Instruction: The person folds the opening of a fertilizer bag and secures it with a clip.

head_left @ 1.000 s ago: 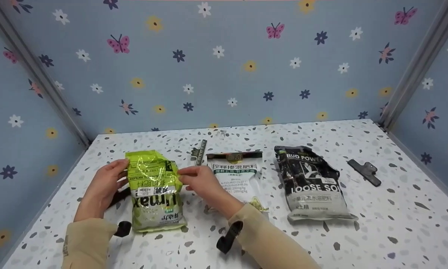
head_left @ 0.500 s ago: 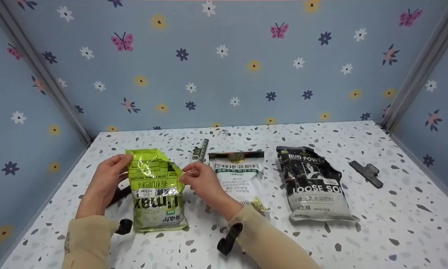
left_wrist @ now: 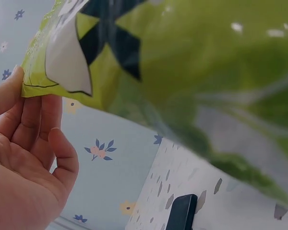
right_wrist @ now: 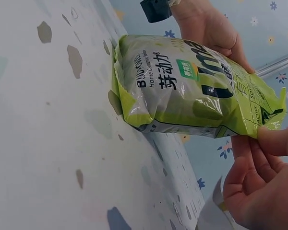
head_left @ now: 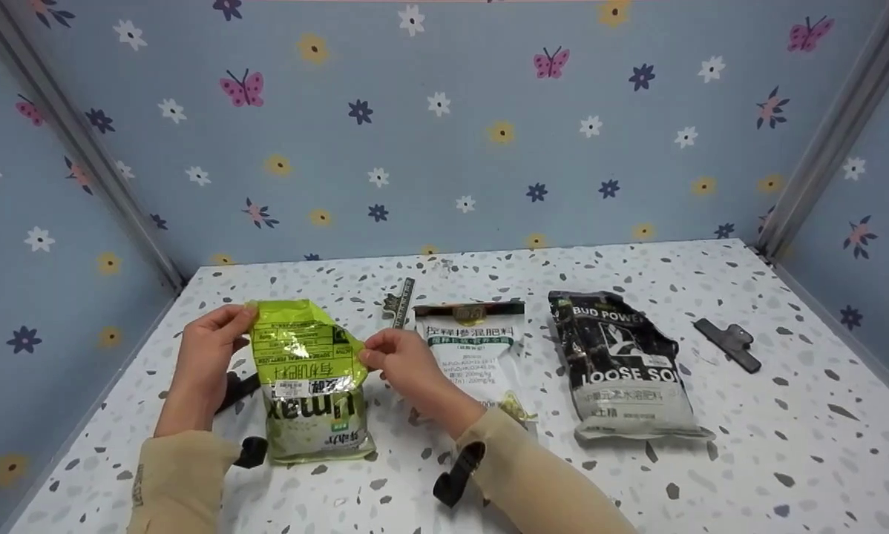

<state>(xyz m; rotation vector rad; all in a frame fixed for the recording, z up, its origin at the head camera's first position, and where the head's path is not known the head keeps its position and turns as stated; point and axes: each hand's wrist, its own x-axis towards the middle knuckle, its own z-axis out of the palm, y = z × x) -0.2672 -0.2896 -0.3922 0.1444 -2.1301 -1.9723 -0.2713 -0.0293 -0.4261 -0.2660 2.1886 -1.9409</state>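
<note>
A green and white fertilizer bag (head_left: 312, 371) stands on the table with its printing upside down. My left hand (head_left: 211, 360) pinches its upper left corner; in the left wrist view the thumb lies on one side of the film and the fingers (left_wrist: 31, 120) on the other. On the opposite edge, my right hand (head_left: 411, 367) pinches the film between thumb and fingers, as the right wrist view also shows. Between them the top of the bag (right_wrist: 273, 103) is stretched out sideways. A dark bag clip (head_left: 238, 391) lies behind the left wrist, partly hidden.
Right of the green bag is a white fertilizer bag (head_left: 474, 348), partly covered by my right forearm. Farther right lies a black and grey bag (head_left: 626, 371), with another dark clip (head_left: 728, 345) beyond it. A patterned clip (head_left: 401, 302) lies behind. Flowered walls (head_left: 444, 148) enclose the table.
My left hand has moved up to the green bag's top corner. The right hand has shifted slightly right, drawing the edge outward, and the bag's top looks flatter and wider.
</note>
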